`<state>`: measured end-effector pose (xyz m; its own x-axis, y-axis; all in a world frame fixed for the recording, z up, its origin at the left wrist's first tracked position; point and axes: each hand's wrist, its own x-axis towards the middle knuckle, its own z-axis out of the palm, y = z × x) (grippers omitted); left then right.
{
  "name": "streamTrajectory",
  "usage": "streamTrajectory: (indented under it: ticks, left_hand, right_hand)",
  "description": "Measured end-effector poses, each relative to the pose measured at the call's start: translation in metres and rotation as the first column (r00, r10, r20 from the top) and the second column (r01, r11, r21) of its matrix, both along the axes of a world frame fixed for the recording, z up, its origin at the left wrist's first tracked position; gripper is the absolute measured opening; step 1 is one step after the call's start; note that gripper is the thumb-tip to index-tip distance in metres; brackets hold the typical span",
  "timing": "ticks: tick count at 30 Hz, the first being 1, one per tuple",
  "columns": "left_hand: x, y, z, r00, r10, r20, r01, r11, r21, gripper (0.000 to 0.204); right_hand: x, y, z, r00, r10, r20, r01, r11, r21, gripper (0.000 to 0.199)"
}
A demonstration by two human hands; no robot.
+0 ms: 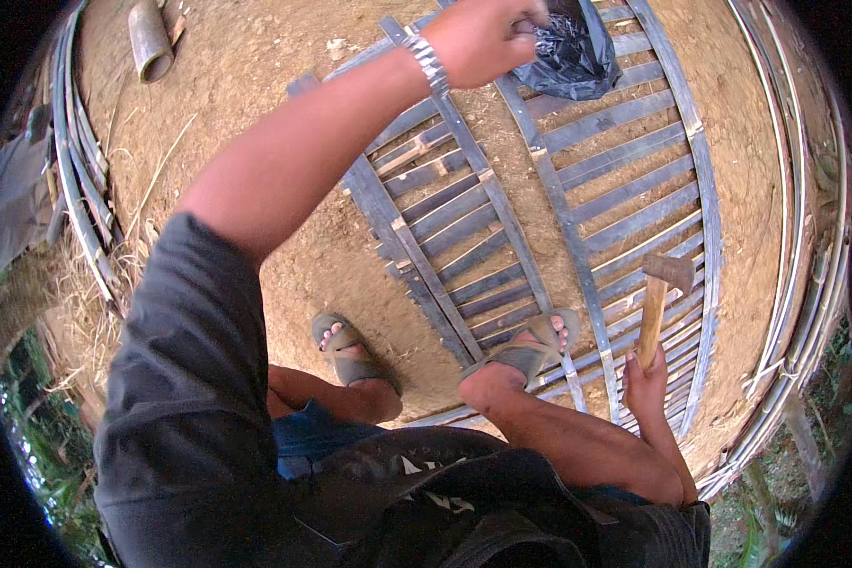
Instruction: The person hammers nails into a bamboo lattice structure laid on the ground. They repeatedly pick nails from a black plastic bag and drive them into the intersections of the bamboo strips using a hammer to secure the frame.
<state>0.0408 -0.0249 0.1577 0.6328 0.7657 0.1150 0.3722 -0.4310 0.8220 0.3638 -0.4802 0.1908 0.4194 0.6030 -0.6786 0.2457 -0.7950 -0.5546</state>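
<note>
Slatted framework (pixel 625 151) lies on earth (pixel 298 256), many slats (pixel 643 218) already across the rails (pixel 566 222); what remains, unclear. Right hand (pixel 645 381) closed round hammer (pixel 652 317). Left hand (pixel 492 40), fingers curled, at black bag (pixel 577 59); hold can't be told.

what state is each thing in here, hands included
Hammer: held, head up
Right hand: closed around the hammer
Black plastic bag: crumpled, partly out of frame
Left hand: fingers curled, beside the bag; grip unclear
Left slatted panel: lying down, gapped
Right slatted panel: lying down, gapped
Bamboo tube: on its side, near end open
Silvery wristband: worn
Sandals: worn
</note>
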Motion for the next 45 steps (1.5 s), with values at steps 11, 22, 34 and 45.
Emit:
streamTrajectory:
  ticks: [11,22,34,45]
  left_hand:
    - [-0.201,-0.155,-0.097,0.388,0.921,0.006,-0.460,0.200,-0.865,0.022]
    - [-0.186,-0.242,-0.108,0.325,0.944,-0.058,-0.196,0.007,-0.981,0.024]
    - [-0.150,-0.221,-0.104,0.475,0.858,-0.197,-0.781,0.308,-0.544,0.013]
    - [-0.149,-0.214,-0.145,0.403,0.915,-0.001,-0.903,0.398,-0.160,0.014]
  right_hand:
    - [-0.024,0.070,-0.015,0.833,0.553,0.010,-0.547,0.827,-0.126,0.026]
    - [-0.122,0.191,-0.018,0.509,0.859,0.054,-0.861,0.508,0.026,0.033]
    - [-0.206,0.207,-0.090,0.779,0.580,-0.238,-0.542,0.814,0.209,0.029]
    - [-0.207,0.169,-0.086,0.812,0.465,-0.353,-0.474,0.878,0.066,0.027]
